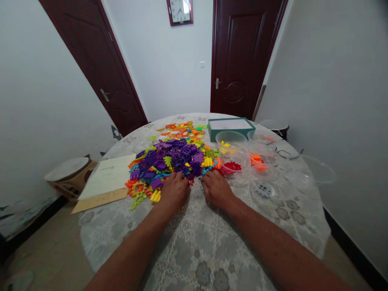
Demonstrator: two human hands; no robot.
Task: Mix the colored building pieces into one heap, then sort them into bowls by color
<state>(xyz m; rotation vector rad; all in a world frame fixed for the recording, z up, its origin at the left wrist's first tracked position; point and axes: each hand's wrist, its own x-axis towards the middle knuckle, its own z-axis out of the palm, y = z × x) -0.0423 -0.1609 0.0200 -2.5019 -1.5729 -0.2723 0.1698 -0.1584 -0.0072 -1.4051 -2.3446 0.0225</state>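
Note:
A heap of small plastic building pieces [172, 155], mostly purple with orange, yellow, green and blue ones, lies on the round table [212, 242]. My left hand [174, 192] rests palm down at the heap's near edge, its fingers curled among the pieces. Beside it, my right hand [216, 188] lies palm down too, with fingertips at the red pieces near the heap's right edge. Whether either hand holds a piece is hidden under the fingers.
Several clear plastic bowls stand at the right: one with red pieces [232, 165], one with yellow [230, 141], one with orange [257, 159]. A teal box [232, 126] sits behind them. A paper sheet on cardboard [106, 178] overhangs the left edge. A stool [71, 171] stands left.

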